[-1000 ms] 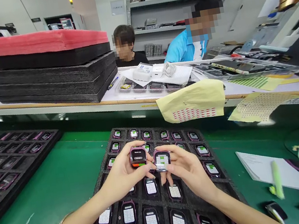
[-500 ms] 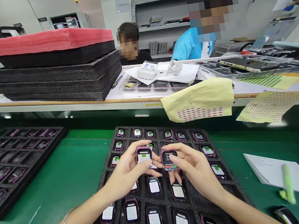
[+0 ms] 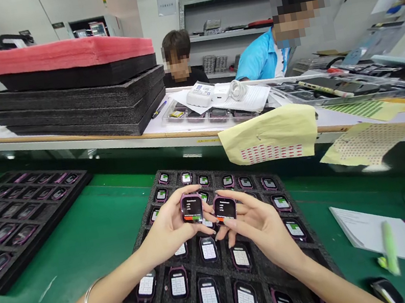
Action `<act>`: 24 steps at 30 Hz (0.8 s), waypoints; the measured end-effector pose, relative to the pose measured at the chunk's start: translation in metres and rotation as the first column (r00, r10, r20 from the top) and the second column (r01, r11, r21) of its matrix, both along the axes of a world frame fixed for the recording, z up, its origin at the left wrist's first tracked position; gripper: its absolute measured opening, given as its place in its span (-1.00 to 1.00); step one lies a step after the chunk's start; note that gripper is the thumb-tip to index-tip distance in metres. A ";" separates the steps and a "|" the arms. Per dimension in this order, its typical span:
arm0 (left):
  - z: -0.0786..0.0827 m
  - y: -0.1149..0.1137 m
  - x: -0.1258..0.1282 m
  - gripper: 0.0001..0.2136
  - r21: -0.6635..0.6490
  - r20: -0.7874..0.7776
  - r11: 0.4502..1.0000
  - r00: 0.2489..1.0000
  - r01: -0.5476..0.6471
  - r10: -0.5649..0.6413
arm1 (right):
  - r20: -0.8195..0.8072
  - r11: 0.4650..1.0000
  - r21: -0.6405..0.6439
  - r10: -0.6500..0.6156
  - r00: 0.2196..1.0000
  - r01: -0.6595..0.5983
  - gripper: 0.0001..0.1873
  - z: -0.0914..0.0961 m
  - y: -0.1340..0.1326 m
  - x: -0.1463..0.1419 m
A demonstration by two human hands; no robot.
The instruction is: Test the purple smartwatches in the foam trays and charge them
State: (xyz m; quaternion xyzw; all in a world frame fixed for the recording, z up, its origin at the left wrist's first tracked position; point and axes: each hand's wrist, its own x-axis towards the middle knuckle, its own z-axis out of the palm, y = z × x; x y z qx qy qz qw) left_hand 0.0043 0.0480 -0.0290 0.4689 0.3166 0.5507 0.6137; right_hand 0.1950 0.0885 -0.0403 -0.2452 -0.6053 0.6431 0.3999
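Note:
My left hand (image 3: 169,232) holds a purple-cased smartwatch body (image 3: 192,208), its dark screen showing text and a coloured bar. A second purple smartwatch body (image 3: 224,209) with a similar dark screen sits pinched in my right hand (image 3: 257,225). Both hands hover side by side over a black foam tray (image 3: 305,253) on the green bench. The tray's pockets hold several watch bodies (image 3: 209,295) with lit screens.
Another black tray (image 3: 43,219) of dark-screened watches lies at the left. Papers and a green pen (image 3: 388,244) sit at the right. A raised shelf behind carries stacked foam sheets (image 3: 73,100), yellow label sheets (image 3: 269,135) and clear trays. Two people sit beyond it.
Both hands lifted the watches slightly and tilted them towards me. The left watch's screen went from a white grid to a dark page; the right one stays dark.

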 end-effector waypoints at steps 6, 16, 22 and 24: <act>0.001 0.000 0.002 -0.54 -0.005 -0.025 1.000 1.000 -0.012 0.012 | -0.072 0.998 0.001 0.070 0.995 -0.070 -0.58 -0.002 0.003 0.002; 0.001 -0.001 0.003 -0.57 0.009 -0.061 1.000 0.998 0.007 -0.007 | -0.038 0.999 0.017 -0.034 0.999 0.034 -0.80 -0.005 0.004 0.000; -0.001 0.000 0.002 -0.69 0.027 -0.078 0.999 0.996 -0.031 0.033 | -0.054 1.000 0.024 0.007 0.999 -0.005 -0.79 -0.006 0.004 0.001; -0.002 0.002 0.002 -0.69 0.021 -0.082 0.999 0.995 -0.047 0.048 | -0.079 0.999 0.025 0.045 0.996 -0.043 -0.76 -0.007 0.004 0.003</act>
